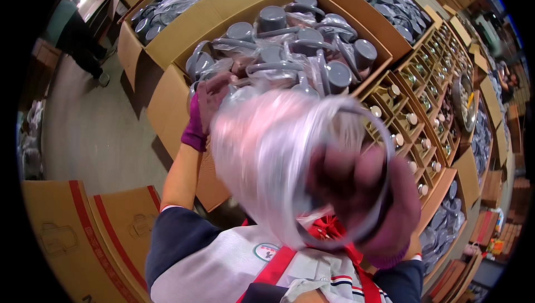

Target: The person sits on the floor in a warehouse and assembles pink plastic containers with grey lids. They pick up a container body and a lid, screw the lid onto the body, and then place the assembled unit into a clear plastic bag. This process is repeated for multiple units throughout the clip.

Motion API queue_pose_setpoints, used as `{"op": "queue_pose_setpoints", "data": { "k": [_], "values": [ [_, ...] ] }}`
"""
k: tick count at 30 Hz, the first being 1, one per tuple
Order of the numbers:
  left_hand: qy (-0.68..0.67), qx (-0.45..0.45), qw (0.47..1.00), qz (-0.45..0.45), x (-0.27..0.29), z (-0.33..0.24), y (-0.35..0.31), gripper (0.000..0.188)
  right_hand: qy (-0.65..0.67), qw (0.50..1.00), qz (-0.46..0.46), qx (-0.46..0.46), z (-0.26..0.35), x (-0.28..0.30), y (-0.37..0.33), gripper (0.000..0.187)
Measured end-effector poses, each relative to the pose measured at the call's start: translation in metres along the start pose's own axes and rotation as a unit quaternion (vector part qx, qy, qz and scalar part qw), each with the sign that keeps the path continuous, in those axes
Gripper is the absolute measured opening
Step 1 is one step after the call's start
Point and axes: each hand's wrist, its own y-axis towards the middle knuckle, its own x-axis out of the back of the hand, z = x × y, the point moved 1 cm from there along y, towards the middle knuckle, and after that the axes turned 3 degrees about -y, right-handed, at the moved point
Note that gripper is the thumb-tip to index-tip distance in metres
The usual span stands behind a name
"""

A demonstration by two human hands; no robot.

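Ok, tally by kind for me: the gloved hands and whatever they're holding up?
Purple-gloved hands: 2, left hand and right hand
Clear plastic bag: 1
Grey-rimmed round lid, blurred: 1
Total: 4

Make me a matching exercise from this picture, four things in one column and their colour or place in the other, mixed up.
Things:
1. gloves on both hands
2. pot lids
3. plastic bag
4. apron straps

Descriptions:
A. red, over the chest
B. grey, piled in the open carton
C. purple
D. clear, blurred, held between the left hand and right hand

Pairs: 1-C, 2-B, 3-D, 4-A
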Motion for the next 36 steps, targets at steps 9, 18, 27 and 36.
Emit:
{"op": "queue_pose_setpoints", "data": {
  "k": [9,18,27,36],
  "values": [
    [0.498,-0.069,0.823,-0.264,0.049,0.081,-0.028,0.08,-0.044,0.997,-0.031,-0.048,-0.128,0.068,0.123,0.057],
    [0.415,-0.266,0.863,-0.111,-0.035,-0.073,0.003,0.065,-0.174,0.971,-0.023,-0.164,-0.147,0.173,0.031,0.042],
    [0.296,-0.215,0.855,0.369,-0.127,-0.342,-0.108,0.056,-0.322,0.882,-0.132,0.316,-0.07,0.286,0.051,0.041],
    [0.183,-0.104,0.843,0.495,-0.211,-0.113,-0.217,0.053,-0.639,0.674,-0.3,0.218,0.034,0.311,-0.082,0.04]
  ]
}}
